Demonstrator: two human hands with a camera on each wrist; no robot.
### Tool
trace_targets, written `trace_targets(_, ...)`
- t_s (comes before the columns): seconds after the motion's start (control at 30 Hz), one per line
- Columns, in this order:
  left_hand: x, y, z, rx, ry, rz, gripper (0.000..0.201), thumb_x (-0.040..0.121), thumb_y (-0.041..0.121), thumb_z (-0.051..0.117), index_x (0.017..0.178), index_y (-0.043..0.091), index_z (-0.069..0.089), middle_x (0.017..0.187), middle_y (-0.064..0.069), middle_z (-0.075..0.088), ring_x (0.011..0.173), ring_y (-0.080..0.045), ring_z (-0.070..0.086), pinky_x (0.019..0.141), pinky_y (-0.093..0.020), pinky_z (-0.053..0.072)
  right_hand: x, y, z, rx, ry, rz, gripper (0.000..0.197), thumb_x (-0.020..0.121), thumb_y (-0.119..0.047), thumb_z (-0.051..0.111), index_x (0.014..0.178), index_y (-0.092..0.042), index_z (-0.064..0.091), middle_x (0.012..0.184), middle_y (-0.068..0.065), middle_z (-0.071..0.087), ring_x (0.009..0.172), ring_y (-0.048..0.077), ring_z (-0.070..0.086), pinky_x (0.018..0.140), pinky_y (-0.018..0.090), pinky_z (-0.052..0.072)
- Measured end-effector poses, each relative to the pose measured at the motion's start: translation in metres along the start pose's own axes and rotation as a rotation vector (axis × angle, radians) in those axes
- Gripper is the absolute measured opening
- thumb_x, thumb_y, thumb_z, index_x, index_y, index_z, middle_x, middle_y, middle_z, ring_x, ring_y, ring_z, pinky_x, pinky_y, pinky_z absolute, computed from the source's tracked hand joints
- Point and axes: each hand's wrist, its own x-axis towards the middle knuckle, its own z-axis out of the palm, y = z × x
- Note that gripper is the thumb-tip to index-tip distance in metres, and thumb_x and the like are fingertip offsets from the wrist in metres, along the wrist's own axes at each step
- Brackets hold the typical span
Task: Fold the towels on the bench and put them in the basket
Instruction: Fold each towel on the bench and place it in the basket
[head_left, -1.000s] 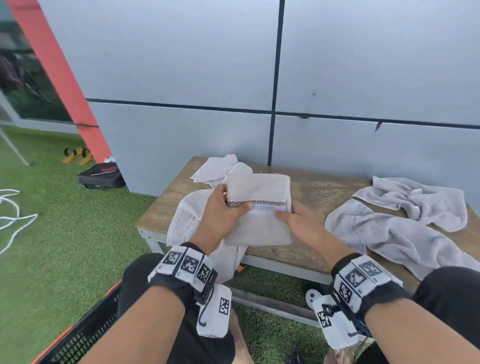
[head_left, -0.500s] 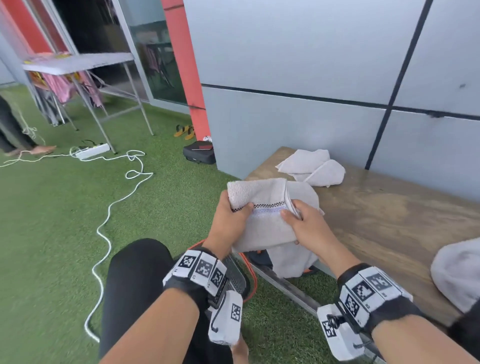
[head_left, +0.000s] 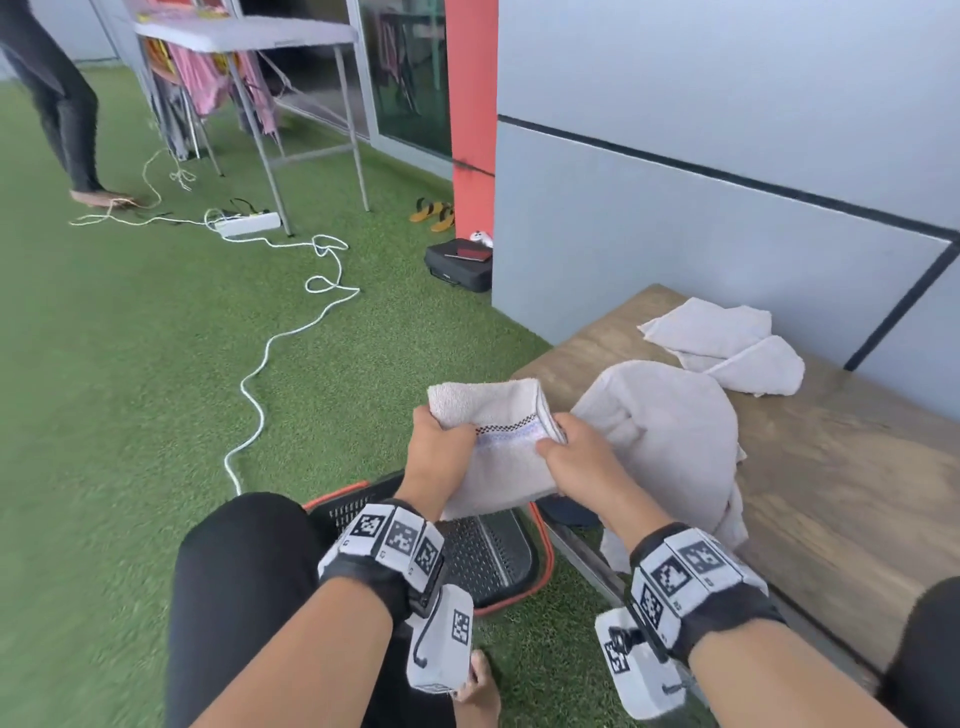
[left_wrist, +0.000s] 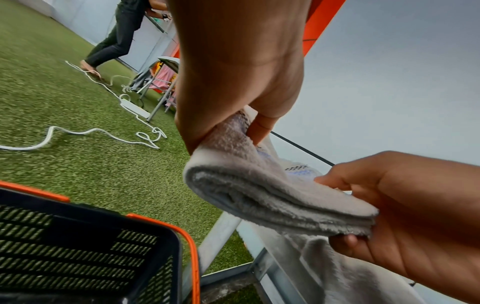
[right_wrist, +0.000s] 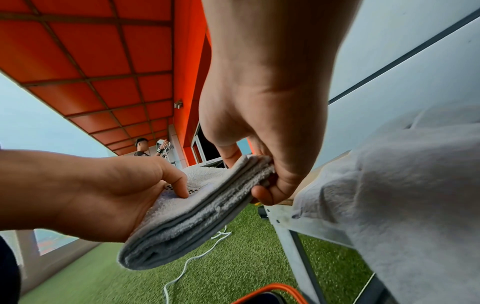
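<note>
Folded towel (head_left: 493, 452) pinched in both grips: my left hand (head_left: 439, 457) on its 9 o'clock edge, right hand (head_left: 582, 462) at 3, thumbs on top. It hangs over the basket (head_left: 498, 566), w/ the counter (head_left: 831, 493) & a loose towel (head_left: 670, 431) at 3 o'clock.

Towels: three. One folded towel (head_left: 493, 457) held up, one loose towel (head_left: 670, 431) draped over the desk edge, one crumpled towel (head_left: 727, 345) further back.
Hands: two, left hand (head_left: 436, 460) and right hand (head_left: 582, 460).
Baskets: one black basket (head_left: 540, 577) with an orange rim.
Desks: one wooden desk (head_left: 841, 499).
Sandals: one yellow pair (head_left: 434, 213).
Power strips: one (head_left: 248, 224).
</note>
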Motion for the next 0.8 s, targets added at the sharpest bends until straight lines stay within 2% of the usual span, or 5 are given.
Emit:
trace_targets(0.23,0.029,-0.037,-0.009,0.095,0.082,-0.156,0.029,0.096,0.009,0.052,0.116,0.011,0.031,0.096,-0.003,0.051,0.079,-0.012,0.049,0.061,-0.028,0.038,0.017,0.004,0.048,-0.056,-0.071,0.057,0.044,0.098,-0.015,0.045,0.141,-0.009,0.04,0.122,0.015,0.06,0.099,0.028,0.06,0.08,0.033,0.044)
trace_targets(0.4,0.046,-0.07,-0.012,0.138,0.136,-0.278,0.037,0.092,0.01,0.051,0.119,0.015,0.027,0.115,-0.016,0.057,0.103,-0.032,0.062,0.087,-0.045,0.052,0.039,0.02,0.08,-0.063,-0.145,0.068,0.053,0.097,-0.01,0.045,0.146,-0.014,0.028,0.122,0.012,0.057,0.089,0.024,0.059,0.071,0.031,0.043)
trace_targets(0.53,0.059,-0.112,-0.017,0.204,0.171,-0.328,0.037,0.091,0.003,0.044,0.112,0.024,0.022,0.098,-0.012,0.057,0.087,-0.032,0.064,0.088,-0.048,0.056,0.06,0.04,0.121,-0.149,-0.257,0.056,0.065,0.094,-0.006,0.043,0.151,-0.019,0.014,0.1,0.01,0.057,0.078,0.027,0.058,0.065,0.032,0.04)
trace_targets(0.63,0.076,-0.147,-0.021,0.369,0.128,-0.37,0.015,0.096,0.011,0.047,0.107,0.021,0.044,0.105,-0.009,0.064,0.098,-0.031,0.066,0.092,-0.044,0.056,0.078,0.061,0.155,-0.186,-0.349,0.065,0.053,0.092,-0.002,0.041,0.139,-0.024,0.028,0.09,0.008,0.059,0.071,0.023,0.056,0.06,0.034,0.042)
trace_targets(0.8,0.108,-0.205,-0.026,0.459,0.081,-0.49,0.019,0.097,0.011,0.049,0.1,0.012,0.068,0.108,-0.007,0.069,0.098,-0.023,0.063,0.089,-0.031,0.053,0.106,0.096,0.204,-0.203,-0.514,0.159,0.031,0.094,-0.003,0.041,0.116,-0.021,0.053,0.127,0.01,0.056,0.104,0.025,0.058,0.088,0.034,0.049)
